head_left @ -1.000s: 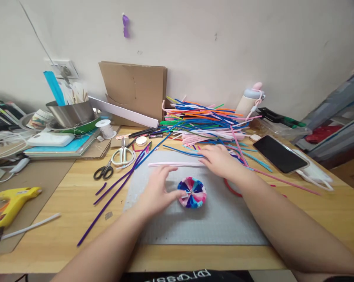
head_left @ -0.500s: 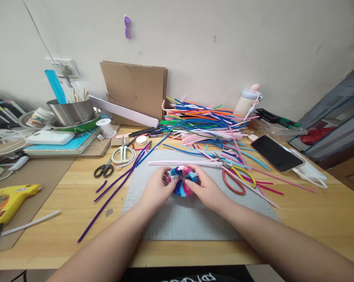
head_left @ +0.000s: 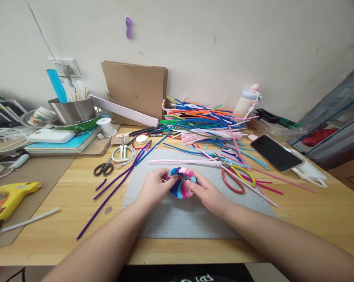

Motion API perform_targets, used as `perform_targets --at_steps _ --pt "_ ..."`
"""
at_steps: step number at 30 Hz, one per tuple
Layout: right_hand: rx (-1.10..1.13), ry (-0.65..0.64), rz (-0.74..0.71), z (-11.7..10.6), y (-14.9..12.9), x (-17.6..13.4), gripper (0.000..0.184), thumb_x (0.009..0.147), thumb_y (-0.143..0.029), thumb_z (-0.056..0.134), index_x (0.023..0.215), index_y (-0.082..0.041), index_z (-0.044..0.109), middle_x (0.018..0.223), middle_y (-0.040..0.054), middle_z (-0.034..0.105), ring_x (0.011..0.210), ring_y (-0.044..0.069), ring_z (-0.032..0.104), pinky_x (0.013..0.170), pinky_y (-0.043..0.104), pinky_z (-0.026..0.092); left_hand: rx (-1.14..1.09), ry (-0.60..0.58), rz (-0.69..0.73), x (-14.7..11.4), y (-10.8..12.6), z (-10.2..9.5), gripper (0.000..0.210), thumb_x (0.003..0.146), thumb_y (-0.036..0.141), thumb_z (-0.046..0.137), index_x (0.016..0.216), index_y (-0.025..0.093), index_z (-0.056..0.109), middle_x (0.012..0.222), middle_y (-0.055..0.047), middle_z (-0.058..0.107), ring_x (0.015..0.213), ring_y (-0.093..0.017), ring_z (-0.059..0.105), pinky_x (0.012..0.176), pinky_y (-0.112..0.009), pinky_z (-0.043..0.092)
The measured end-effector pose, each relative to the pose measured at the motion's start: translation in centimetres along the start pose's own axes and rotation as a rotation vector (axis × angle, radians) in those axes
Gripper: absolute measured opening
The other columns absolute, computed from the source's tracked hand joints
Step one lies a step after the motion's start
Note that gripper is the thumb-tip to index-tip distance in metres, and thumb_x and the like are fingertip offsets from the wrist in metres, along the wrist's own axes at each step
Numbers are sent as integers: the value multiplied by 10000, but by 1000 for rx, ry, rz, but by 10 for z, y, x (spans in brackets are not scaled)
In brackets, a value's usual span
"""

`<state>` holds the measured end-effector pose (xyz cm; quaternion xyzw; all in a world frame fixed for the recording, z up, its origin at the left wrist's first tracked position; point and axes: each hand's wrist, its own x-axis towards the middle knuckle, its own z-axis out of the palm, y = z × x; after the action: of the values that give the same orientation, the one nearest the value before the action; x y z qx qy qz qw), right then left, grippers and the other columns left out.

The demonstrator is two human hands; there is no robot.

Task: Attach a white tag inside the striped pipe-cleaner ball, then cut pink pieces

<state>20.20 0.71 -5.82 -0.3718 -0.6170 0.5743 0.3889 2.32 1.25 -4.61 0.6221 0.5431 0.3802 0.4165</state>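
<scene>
Between my hands is a round, multicoloured pipe-cleaner disc [head_left: 181, 191], with blue, pink, white and purple sections fanning out from its middle. My left hand [head_left: 157, 186] grips its left side, thumb resting on the face near the centre. On the opposite side my right hand [head_left: 207, 192] holds the edge, its thumb pressed close to the middle. The fingers behind the disc are mostly hidden. Under it lies a grey cutting mat [head_left: 188, 223]. Pale pink pipe cleaners [head_left: 182, 161] stretch across the mat just beyond the disc.
Red-and-yellow-handled scissors [head_left: 238, 178] lie right of my hands. A heap of pipe cleaners [head_left: 206, 121] sits at the back. Purple pipe cleaners [head_left: 112, 196], black scissors [head_left: 104, 169] and a yellow glue gun [head_left: 16, 196] are on the left; a phone [head_left: 276, 152] lies right.
The disc has tilted a little between my hands, so more of its striped lower face shows. Both hands keep their hold in nearly the same place.
</scene>
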Motion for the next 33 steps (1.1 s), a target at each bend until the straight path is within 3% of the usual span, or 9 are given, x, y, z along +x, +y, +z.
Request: perform_targets --at_steps 5,9,11,13,16,19,22,27,33 --pt "89 2 51 2 4 1 437 870 -451 537 1251 -239 502 1244 41 578 1213 224 470 1003 374 390 73 14 -15 2 -8 -1 316 748 449 600 740 143 678 656 -32 646 609 -163 550 536 -242 396" --pt "50 3 24 3 3 1 415 849 -436 579 1222 -257 538 1259 29 574 1213 209 471 1049 354 335 65 -1 -38 2 -12 0 352 746 480 599 723 139 684 609 -25 638 562 -156 548 511 -240 387" --pt "131 7 80 4 3 2 409 841 -425 595 1210 -258 537 1216 30 599 1167 204 511 1015 351 378 53 -15 -15 3 -13 1 330 747 457 611 771 138 692 664 -37 670 602 -169 584 539 -246 420" --pt "284 22 183 5 4 5 397 845 -422 585 1195 -244 526 1119 38 638 1036 197 591 898 347 474 91 37 40 5 -14 0 347 779 438 583 923 140 686 814 -65 709 714 -194 633 604 -261 469" --pt "420 115 284 -3 4 13 324 853 -396 558 1123 -218 533 960 42 656 769 165 635 641 308 545 253 215 118 13 -21 -8 394 868 401 455 1134 153 606 1094 -106 669 972 -226 619 786 -323 493" --pt "380 262 203 -23 -1 26 286 827 -321 578 1093 -239 511 942 29 635 700 152 611 501 267 529 398 258 153 22 -30 -17 348 835 293 509 1154 189 602 1275 -98 571 1198 -251 485 1013 -395 354" --pt "302 388 97 -47 -7 39 414 784 -251 624 1147 -296 430 942 -14 619 738 137 621 565 274 549 514 222 174 30 -37 -21 410 776 170 559 1178 244 594 1351 -64 518 1285 -259 397 1095 -443 199" --pt "199 314 125 -64 -15 64 405 831 -241 569 1206 -287 423 953 1 657 752 120 661 780 346 550 633 211 184 37 -41 -18 318 790 153 548 1077 249 645 1150 -65 653 1144 -252 513 1059 -462 207" --pt "-44 202 186 -54 -9 105 314 873 -205 507 1187 -205 501 854 63 703 687 150 679 664 328 572 678 266 192 41 -43 -22 120 774 204 603 831 238 704 866 -31 699 938 -234 581 920 -412 328"
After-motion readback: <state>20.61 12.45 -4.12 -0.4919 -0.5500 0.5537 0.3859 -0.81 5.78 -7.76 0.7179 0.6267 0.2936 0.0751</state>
